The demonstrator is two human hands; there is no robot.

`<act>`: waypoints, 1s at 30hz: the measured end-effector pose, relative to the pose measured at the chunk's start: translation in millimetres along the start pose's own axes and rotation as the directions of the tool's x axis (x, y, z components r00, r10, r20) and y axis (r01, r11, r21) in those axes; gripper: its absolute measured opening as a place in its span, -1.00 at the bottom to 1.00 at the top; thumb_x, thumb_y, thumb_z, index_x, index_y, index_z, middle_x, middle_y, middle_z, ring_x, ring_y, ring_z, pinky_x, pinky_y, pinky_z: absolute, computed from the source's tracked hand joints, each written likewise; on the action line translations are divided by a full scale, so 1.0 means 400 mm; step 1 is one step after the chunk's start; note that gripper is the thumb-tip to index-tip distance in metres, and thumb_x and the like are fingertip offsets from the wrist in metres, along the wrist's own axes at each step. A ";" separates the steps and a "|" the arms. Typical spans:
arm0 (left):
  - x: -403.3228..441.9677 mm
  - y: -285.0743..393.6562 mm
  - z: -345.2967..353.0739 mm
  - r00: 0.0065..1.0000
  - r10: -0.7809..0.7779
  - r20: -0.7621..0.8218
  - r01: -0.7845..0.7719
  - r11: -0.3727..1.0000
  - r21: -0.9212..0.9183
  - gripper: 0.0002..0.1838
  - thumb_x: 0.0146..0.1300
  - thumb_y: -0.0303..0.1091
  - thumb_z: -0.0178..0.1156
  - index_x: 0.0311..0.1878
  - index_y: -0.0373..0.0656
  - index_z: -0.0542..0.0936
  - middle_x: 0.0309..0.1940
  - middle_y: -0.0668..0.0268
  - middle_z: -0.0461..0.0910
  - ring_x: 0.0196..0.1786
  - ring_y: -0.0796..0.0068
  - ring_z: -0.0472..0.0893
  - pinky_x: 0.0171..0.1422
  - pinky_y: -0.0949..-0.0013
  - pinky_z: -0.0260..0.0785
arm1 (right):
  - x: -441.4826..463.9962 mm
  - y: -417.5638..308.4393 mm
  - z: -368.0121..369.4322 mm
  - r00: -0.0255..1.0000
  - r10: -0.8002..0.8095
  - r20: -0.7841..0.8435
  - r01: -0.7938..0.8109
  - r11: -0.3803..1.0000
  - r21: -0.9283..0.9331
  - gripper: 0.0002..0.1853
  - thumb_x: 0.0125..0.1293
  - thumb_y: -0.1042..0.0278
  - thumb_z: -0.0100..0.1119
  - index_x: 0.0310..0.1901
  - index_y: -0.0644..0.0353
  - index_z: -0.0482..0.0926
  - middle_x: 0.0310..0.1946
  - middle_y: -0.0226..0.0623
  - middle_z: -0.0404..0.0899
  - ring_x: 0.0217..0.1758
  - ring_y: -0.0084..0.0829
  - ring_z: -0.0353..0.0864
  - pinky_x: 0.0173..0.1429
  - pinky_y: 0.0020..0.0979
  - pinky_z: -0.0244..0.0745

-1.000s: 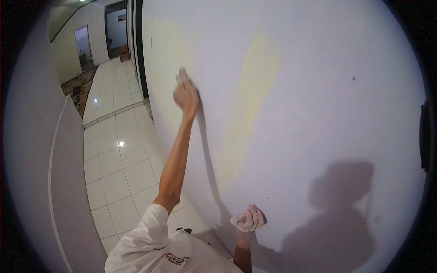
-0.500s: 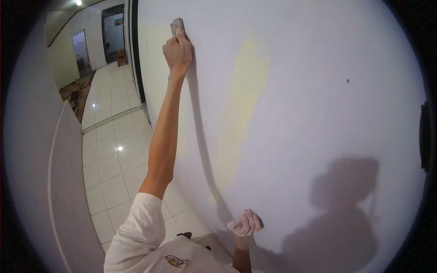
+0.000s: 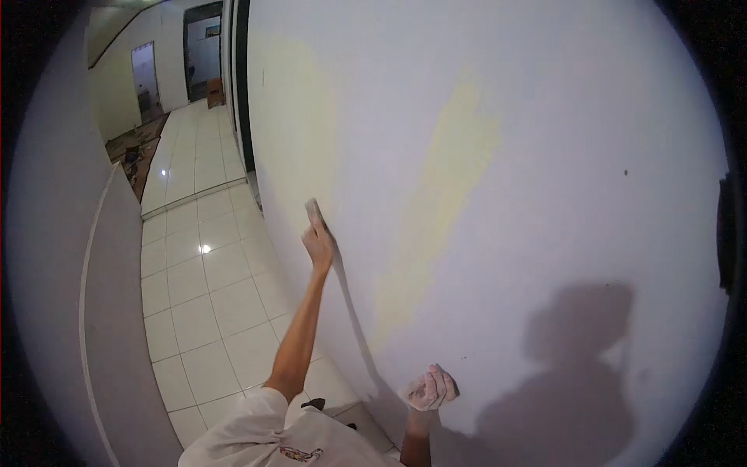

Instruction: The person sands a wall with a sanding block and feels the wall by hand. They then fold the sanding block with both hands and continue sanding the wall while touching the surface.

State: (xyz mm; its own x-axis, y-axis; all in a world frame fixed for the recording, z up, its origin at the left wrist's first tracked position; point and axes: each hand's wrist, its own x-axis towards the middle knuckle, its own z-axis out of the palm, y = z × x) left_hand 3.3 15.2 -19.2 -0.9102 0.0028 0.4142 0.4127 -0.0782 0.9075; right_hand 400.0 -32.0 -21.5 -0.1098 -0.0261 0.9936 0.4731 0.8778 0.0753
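My left hand [image 3: 317,245] is closed around a grey, dusty sanding block [image 3: 313,209]. The block lies against the pale wall [image 3: 552,156], at the lower part of a faint yellow patch [image 3: 299,101]. Lower and further right, my right hand [image 3: 430,388], coated in white dust, is curled near the wall. A dark, flat piece [image 3: 456,387] shows at the edge of its fingers; most of it is hidden, so I cannot tell its kind. A second, slanting yellow patch [image 3: 440,194] runs down the wall between and above my hands.
A tiled floor [image 3: 187,311] runs along the wall to a low step [image 3: 194,193]. On the left stands a half-height partition [image 3: 117,327]. Doorways [image 3: 204,54] and a brown chair-like object [image 3: 215,92] are at the far end. My shadow [image 3: 576,373] falls on the wall.
My left hand has come down the wall with the block, from near the top to mid-height. My right hand has shifted slightly right, its fingers still curled. The view has turned a little.
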 end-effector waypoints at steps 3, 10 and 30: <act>-0.132 -0.172 -0.018 0.972 -0.236 0.000 0.236 0.971 0.044 -0.29 0.64 0.03 -0.13 -0.51 -0.46 0.38 -0.70 0.21 0.27 -0.54 0.43 0.27 -0.42 0.12 0.16 | 0.010 -0.008 -0.002 1.000 -0.006 0.009 0.006 1.000 -0.031 -0.77 0.39 0.49 0.07 0.05 0.16 0.54 -0.05 -0.30 0.69 0.19 -0.28 0.41 0.26 -0.27 0.33; -0.217 -0.399 -0.016 0.939 -0.322 -0.119 0.341 0.917 0.207 -0.09 0.59 0.25 -0.22 -0.40 -0.58 0.61 -0.55 -0.20 0.61 -0.47 -0.04 0.56 -0.22 -0.10 0.35 | -0.006 0.000 -0.002 1.000 -0.016 0.014 0.017 0.998 -0.061 -0.77 0.39 0.49 0.06 0.05 0.17 0.53 -0.06 -0.27 0.68 0.17 -0.26 0.43 0.27 -0.30 0.34; -0.051 0.026 -0.018 0.935 -0.353 -0.039 0.347 0.884 0.315 -0.10 0.61 0.24 -0.34 -0.32 -0.46 0.70 -0.50 -0.12 0.68 -0.33 -0.19 0.67 -0.02 -0.08 0.47 | 0.040 -0.023 -0.004 1.000 0.008 0.018 -0.007 0.999 -0.054 -0.77 0.33 0.50 0.07 0.00 0.15 0.53 -0.10 -0.29 0.69 0.23 -0.27 0.38 0.24 -0.29 0.33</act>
State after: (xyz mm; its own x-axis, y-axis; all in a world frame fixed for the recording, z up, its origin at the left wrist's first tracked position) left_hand 25.8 7.1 -18.6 -0.9979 -0.0089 0.0643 0.0602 0.2459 0.9674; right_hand 395.4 -41.2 -6.0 -0.1214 -0.0108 0.9925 0.5200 0.8511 0.0728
